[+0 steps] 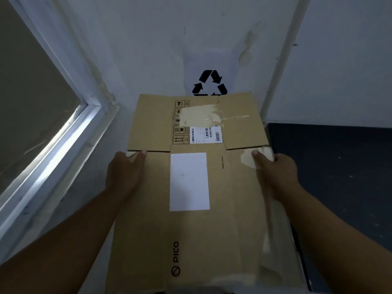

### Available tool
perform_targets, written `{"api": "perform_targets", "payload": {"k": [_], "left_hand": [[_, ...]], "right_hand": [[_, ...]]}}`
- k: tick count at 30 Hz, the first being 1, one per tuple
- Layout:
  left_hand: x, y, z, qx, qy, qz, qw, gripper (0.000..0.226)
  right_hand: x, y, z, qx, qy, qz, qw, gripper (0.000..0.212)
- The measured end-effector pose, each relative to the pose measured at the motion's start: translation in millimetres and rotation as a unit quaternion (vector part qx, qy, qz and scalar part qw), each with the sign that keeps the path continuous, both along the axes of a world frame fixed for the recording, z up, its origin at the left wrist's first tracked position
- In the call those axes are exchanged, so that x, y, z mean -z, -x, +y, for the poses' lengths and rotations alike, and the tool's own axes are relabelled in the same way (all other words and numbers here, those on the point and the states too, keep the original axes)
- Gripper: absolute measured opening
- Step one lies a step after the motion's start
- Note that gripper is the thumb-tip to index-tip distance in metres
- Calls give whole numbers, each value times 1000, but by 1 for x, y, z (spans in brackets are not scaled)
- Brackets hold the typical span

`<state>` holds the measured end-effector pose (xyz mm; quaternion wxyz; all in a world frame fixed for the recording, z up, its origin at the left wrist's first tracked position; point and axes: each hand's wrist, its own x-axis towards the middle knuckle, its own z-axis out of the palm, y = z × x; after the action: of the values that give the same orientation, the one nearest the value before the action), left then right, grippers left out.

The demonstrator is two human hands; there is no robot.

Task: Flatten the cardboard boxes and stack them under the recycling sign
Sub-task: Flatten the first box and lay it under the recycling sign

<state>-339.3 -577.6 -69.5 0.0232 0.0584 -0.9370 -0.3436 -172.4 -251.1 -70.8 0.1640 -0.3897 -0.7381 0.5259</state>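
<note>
A flattened brown cardboard box (197, 234) with a white label, barcodes and the word PICO fills the middle of the head view. Its far flaps reach up to the black recycling sign (209, 83) printed on a sheet on the wall and hide the sign's lower edge. My left hand (124, 172) grips the box's left edge with the thumb on top. My right hand (275, 172) grips the right edge, thumb lying on a patch of clear tape. Whether the box touches the floor is hidden.
A white-framed door or window (63, 134) runs along the left. A pale wall (148, 49) stands ahead, with a corner trim strip (286, 60) on the right. Dark floor (339, 177) lies to the right of the box.
</note>
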Motion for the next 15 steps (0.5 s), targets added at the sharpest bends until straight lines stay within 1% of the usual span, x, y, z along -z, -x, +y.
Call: {"api": "perform_targets", "payload": {"k": [3, 8, 12, 14, 15], "left_hand": [[11, 28, -7, 11, -5, -4, 1000, 74], [47, 66, -10, 37, -10, -25, 999, 77], [105, 81, -6, 49, 1, -50, 997, 72], [147, 91, -2, 65, -32, -62, 995, 66], [169, 96, -1, 69, -50, -53, 995, 64]], "right_hand": [[11, 14, -17, 32, -20, -5, 999, 36], [51, 33, -31, 71, -13, -26, 997, 47], [108, 49, -30, 94, -11, -55, 994, 51], [146, 59, -28, 100, -15, -65, 993, 46], [165, 63, -27, 102, -16, -71, 992, 44]]}}
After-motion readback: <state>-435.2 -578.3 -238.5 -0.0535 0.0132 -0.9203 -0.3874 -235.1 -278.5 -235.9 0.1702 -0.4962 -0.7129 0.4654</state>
